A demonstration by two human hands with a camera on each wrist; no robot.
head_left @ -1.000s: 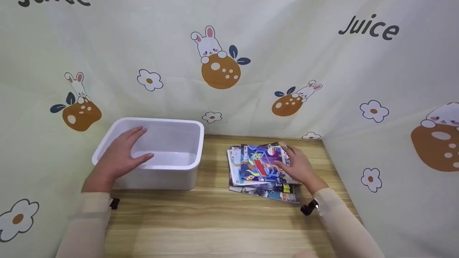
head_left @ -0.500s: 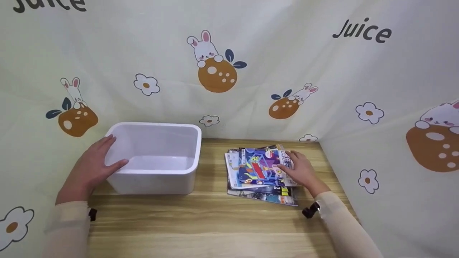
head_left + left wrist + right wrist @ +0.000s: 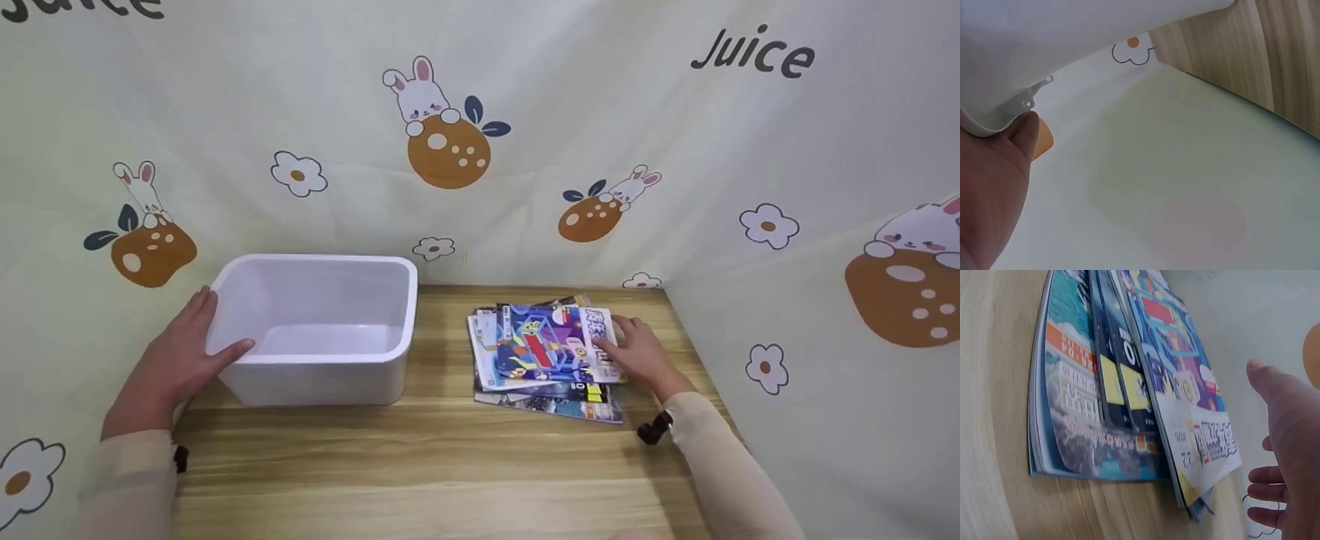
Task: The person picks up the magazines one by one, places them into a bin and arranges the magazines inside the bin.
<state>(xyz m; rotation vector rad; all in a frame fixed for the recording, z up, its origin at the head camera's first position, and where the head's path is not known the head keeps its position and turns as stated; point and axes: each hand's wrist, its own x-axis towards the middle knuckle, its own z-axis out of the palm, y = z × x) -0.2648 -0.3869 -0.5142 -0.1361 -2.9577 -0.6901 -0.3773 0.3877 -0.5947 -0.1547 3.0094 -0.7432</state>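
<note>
A white plastic bin [image 3: 322, 382] stands on the left of the wooden table, nothing inside it. My left hand [image 3: 161, 367] is at its left end, the fingers fairly straight along the outside and the thumb over the front-left rim; in the left wrist view the hand [image 3: 994, 185] touches the underside of the rim. To the right lies a loose stack of several magazines [image 3: 540, 352], a colourful one on top. My right hand [image 3: 645, 356] is at the stack's right edge; the right wrist view shows this hand [image 3: 1292, 439] spread beside the magazines [image 3: 1168, 371], apart from them.
Pale cloth [image 3: 337, 97] printed with rabbits, oranges and flowers rises behind the table and along both sides. Bare wooden tabletop [image 3: 420, 465] lies in front of the bin and the magazines.
My left hand has moved left and down, from over the bin to its left end. My right hand has shifted slightly right, off the top magazine towards the stack's edge.
</note>
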